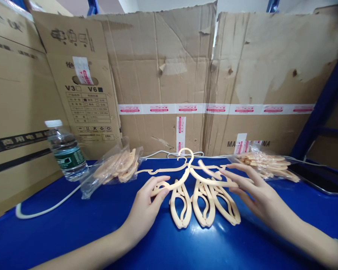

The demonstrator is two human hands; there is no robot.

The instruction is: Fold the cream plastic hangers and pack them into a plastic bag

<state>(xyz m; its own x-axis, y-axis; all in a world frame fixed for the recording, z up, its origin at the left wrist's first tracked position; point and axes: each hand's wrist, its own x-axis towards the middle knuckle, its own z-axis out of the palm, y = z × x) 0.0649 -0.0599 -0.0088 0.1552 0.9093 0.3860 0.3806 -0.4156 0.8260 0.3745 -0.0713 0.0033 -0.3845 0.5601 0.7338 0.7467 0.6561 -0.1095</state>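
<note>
With the hanger [189, 176] flat at frame centre, the left hand [148, 202] lightly pinching its left arm and the right hand [253, 193] resting open-fingered on its right, even pressure probably works best.

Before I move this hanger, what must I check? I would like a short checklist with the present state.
1. Left hand on hanger: ok, fingers touch its left end.
2. Right hand on hanger: ok, open fingers lie on its right arm.
3. Hanger flat on table: ok.
4. Bottle upright, apart from both hands: ok.
5. Cable free of hanger hook: cannot tell, they overlap in view.
</note>
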